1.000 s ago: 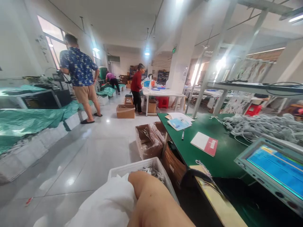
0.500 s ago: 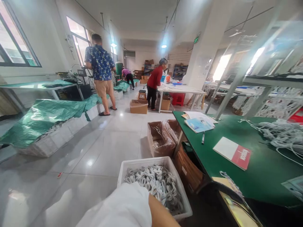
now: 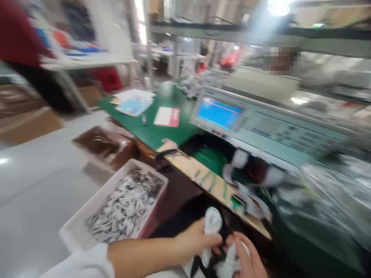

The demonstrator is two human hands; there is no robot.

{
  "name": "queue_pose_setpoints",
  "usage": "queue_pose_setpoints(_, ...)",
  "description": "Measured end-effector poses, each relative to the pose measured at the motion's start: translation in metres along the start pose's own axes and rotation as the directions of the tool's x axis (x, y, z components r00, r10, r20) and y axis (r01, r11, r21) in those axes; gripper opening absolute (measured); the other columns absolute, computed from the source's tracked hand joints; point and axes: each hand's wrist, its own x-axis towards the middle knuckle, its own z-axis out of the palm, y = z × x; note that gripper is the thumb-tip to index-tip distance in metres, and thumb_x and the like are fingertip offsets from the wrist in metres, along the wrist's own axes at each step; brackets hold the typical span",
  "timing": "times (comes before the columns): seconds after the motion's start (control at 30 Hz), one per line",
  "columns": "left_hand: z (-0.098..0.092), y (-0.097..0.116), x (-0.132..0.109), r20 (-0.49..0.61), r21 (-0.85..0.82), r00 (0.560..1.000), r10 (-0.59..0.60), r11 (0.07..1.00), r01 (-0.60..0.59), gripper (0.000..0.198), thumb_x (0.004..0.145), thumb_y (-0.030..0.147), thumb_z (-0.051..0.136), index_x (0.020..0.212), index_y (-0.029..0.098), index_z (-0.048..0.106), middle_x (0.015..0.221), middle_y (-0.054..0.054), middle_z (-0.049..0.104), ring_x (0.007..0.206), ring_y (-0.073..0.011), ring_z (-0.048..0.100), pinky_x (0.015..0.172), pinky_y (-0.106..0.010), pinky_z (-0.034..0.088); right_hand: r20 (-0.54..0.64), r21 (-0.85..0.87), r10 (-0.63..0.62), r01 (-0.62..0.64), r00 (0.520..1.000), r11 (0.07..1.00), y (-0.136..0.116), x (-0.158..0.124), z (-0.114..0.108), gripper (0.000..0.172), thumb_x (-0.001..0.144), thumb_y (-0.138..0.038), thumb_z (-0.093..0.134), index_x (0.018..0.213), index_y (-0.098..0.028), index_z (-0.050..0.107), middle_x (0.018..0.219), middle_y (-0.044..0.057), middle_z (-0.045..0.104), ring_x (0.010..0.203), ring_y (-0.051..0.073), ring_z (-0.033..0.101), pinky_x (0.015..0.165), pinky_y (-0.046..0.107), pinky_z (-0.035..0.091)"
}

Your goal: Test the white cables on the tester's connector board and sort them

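at the lower left i have a white bin [image 3: 69, 232] of bundled cables [image 3: 124, 210]. at bottom centre my left hand [image 3: 193, 240] pinches a white coiled bundle [image 3: 213, 221], looped end up; just right of it, my right hand [image 3: 251, 258] has its fingers curled round a second white bundle [image 3: 231, 259], its shape too blurred to be sure of. i'd grip each lightly at the waist, so the loops stay together and don't snag each other.

further off, left to right: a plastic-lined carton [image 3: 100, 144], the green desk [image 3: 145, 135], a red-and-white notebook [image 3: 166, 117], a pale board [image 3: 185, 166] along the near edge, an instrument [image 3: 220, 114] with a lit screen, and clear plastic [image 3: 327, 200] at right. the board's clutter, just above the hands, could catch a loose loop.
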Motion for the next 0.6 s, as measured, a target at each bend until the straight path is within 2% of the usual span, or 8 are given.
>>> queue_pose_setpoints(0.07,0.008,-0.002,0.005,0.031,0.052,0.999,-0.023,0.998,0.021,0.029,0.067,0.035,0.058,0.087,0.014,0.051,0.072,0.0,0.057,0.061,-0.01,0.051,0.054,-0.02,0.036,0.093,0.296,0.078,-0.102,0.993,0.95,0.001,-0.008,-0.021,0.026,0.068,-0.041,0.059,0.086,-0.022,0.057,0.07,-0.002,0.062,0.064,0.016,0.058,0.056,0.024,0.047)
queue_pose_setpoints(0.1,0.009,-0.003,0.006,0.04,0.068,0.999,-0.024,0.997,0.021,0.028,0.069,0.036,0.055,0.086,0.014,0.051,0.074,-0.001,0.057,0.063,-0.0101,0.051,0.055,-0.02,0.035,0.131,0.376,0.094,-0.137,0.987,0.916,0.001,-0.01,-0.027,0.027,0.066,-0.039,0.061,0.086,-0.021,0.057,0.069,-0.002,0.062,0.062,0.015,0.057,0.053,0.022,0.046)
queue_pose_setpoints(0.13,0.011,-0.003,0.006,0.056,0.083,0.998,-0.027,0.996,0.022,0.029,0.069,0.037,0.054,0.087,0.014,0.052,0.076,-0.002,0.058,0.065,-0.0105,0.051,0.056,-0.02,0.036,0.138,0.387,0.102,-0.148,0.985,0.91,0.0,-0.011,-0.031,0.027,0.065,-0.038,0.062,0.085,-0.02,0.058,0.067,-0.002,0.061,0.058,0.014,0.056,0.051,0.021,0.045)
queue_pose_setpoints(0.23,0.015,-0.006,0.004,0.116,0.145,0.993,0.0,0.989,-0.016,0.033,0.07,0.04,0.052,0.089,0.013,0.055,0.079,-0.003,0.058,0.069,-0.0124,0.052,0.061,-0.022,0.037,0.135,0.232,0.06,-0.091,0.989,0.968,-0.002,-0.012,-0.034,0.029,0.065,-0.039,0.062,0.082,-0.016,0.059,0.055,-0.002,0.057,0.048,0.012,0.052,0.045,0.021,0.044)
queue_pose_setpoints(0.33,0.021,-0.014,0.006,0.19,0.207,0.973,0.127,0.964,-0.167,0.035,0.068,0.038,0.057,0.092,0.012,0.056,0.083,-0.005,0.059,0.076,-0.0154,0.052,0.069,-0.025,0.038,0.131,0.093,-0.044,0.032,0.99,0.995,0.0,-0.011,-0.033,0.034,0.066,-0.039,0.061,0.09,-0.015,0.057,0.058,-0.001,0.059,0.049,0.014,0.053,0.047,0.023,0.045)
queue_pose_setpoints(0.4,0.023,-0.019,0.009,0.224,0.206,0.953,0.205,0.946,-0.252,0.039,0.064,0.033,0.062,0.097,0.013,0.055,0.09,-0.007,0.059,0.083,-0.0179,0.051,0.075,-0.027,0.038,0.12,0.057,-0.122,0.116,0.985,0.992,0.002,-0.009,-0.032,0.032,0.068,-0.037,0.06,0.093,-0.016,0.056,0.069,0.002,0.062,0.058,0.016,0.055,0.052,0.023,0.045)
queue_pose_setpoints(0.47,0.024,-0.022,0.01,0.227,0.228,0.946,0.231,0.932,-0.282,0.045,0.061,0.026,0.066,0.101,0.014,0.052,0.094,-0.007,0.058,0.086,-0.0187,0.051,0.077,-0.028,0.039,0.149,0.052,-0.176,0.171,0.973,0.984,0.004,-0.007,-0.031,0.027,0.071,-0.037,0.056,0.088,-0.016,0.059,0.075,0.004,0.063,0.066,0.017,0.056,0.059,0.024,0.045)
queue_pose_setpoints(0.6,0.026,-0.022,0.007,0.205,0.424,0.927,0.314,0.825,-0.374,0.04,0.059,0.014,0.065,0.098,0.017,0.054,0.093,-0.004,0.055,0.086,-0.0172,0.049,0.077,-0.027,0.038,0.208,0.07,-0.24,0.23,0.948,0.971,0.005,0.0,-0.032,0.024,0.071,-0.036,0.056,0.079,-0.014,0.062,0.069,0.003,0.062,0.064,0.017,0.054,0.059,0.023,0.042)
